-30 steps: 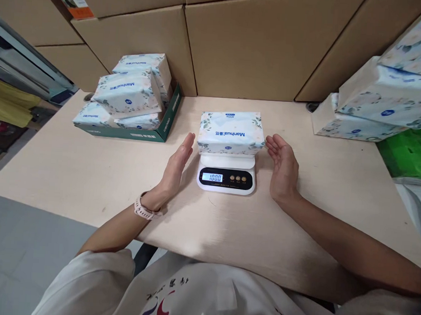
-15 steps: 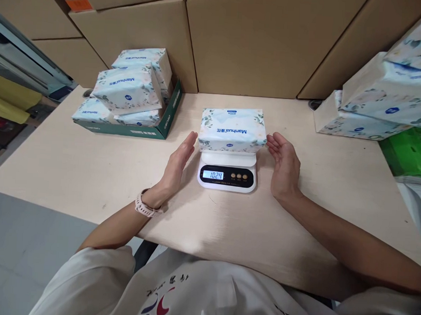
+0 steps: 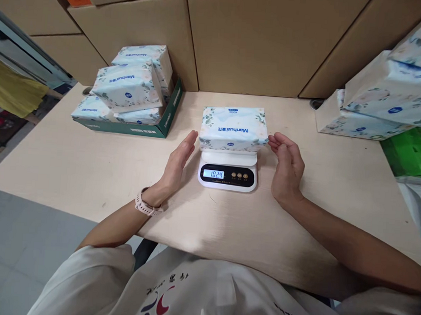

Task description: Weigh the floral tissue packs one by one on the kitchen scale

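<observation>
A pack of tissues (image 3: 233, 130) with a floral print and "Manhua" lettering lies on top of a white digital scale (image 3: 228, 157). The scale's lit display reads 102.4. On the pack's left side, my left hand (image 3: 178, 162) stands on edge on the table, fingers stretched out, a small gap from the pack. My right hand (image 3: 287, 169) rests at the other side, fingers slightly curled and apart, with the fingertips very near the pack's right end. Neither hand holds anything. A pale pink watch strap (image 3: 146, 203) circles my left wrist.
A green tray (image 3: 133, 130) at the back left carries several tissue packs (image 3: 127, 86). More tissue packs (image 3: 366, 117) are piled at the right beside a green bag (image 3: 410, 153). Cardboard boxes (image 3: 253, 46) form a wall behind the table (image 3: 124, 171). Yellow cloth (image 3: 11, 86) shows at far left.
My right hand has turned slightly, its thumb more raised. The pack, scale reading and left hand stay as they were. The yellow cloth at far left has shifted.
</observation>
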A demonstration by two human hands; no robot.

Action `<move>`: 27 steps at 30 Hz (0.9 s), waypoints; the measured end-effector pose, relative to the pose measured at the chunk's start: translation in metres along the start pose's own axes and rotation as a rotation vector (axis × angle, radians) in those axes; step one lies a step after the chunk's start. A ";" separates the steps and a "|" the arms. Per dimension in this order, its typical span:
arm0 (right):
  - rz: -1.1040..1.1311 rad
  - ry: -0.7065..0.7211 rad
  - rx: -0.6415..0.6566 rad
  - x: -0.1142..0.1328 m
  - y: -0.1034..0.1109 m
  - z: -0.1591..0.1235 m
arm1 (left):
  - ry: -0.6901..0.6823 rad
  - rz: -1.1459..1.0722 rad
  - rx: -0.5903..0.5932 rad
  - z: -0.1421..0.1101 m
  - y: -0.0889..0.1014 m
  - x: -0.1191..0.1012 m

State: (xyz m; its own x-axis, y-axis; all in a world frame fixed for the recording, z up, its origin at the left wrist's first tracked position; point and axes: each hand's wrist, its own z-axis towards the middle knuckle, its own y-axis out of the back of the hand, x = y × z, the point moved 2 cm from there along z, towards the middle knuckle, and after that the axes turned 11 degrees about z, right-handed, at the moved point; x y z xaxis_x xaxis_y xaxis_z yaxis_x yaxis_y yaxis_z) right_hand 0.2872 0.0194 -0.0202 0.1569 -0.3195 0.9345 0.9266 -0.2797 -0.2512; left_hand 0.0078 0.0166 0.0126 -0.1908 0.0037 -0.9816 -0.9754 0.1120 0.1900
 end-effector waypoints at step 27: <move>-0.044 0.035 0.054 0.010 -0.009 -0.004 | -0.104 0.069 -0.044 0.009 0.002 0.005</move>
State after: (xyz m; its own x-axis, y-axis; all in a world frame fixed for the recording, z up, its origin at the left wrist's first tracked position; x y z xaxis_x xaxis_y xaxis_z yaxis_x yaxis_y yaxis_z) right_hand 0.2792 0.0147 -0.0096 0.1040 -0.3400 0.9347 0.9496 -0.2455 -0.1950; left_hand 0.0060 0.0258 0.0082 -0.2469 0.1132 -0.9624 -0.9648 0.0639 0.2551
